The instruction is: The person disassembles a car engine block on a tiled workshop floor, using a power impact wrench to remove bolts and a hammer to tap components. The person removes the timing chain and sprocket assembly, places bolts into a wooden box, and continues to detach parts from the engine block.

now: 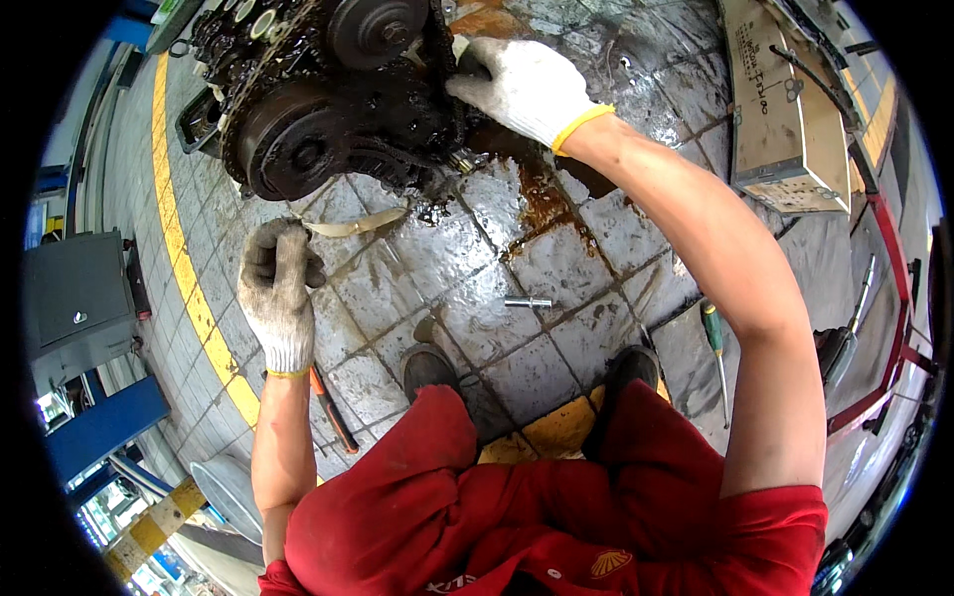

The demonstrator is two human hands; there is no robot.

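A dark, oil-coated engine [368,124] with round pulleys and a chain stands on the tiled floor ahead of me. My right hand [522,89], in a white glove with a yellow cuff, is closed against the engine's right edge; the fingertips are partly hidden there. Left of and below the engine, my left hand [276,283] wears a soiled glove. Its fingers are curled in, and whatever they may hold does not show. A curved cream-coloured strip [358,224] lies close beside its fingertips; whether the two touch I cannot tell. On the tiles sits a metal socket [528,302].
Brown oil [542,204] is spread over tiles right of the engine. A green-handled screwdriver [714,333] lies at my right, an orange-and-black handled tool [333,409] near my left forearm. A wooden crate [780,109] stands far right, a grey cabinet [79,293] at left.
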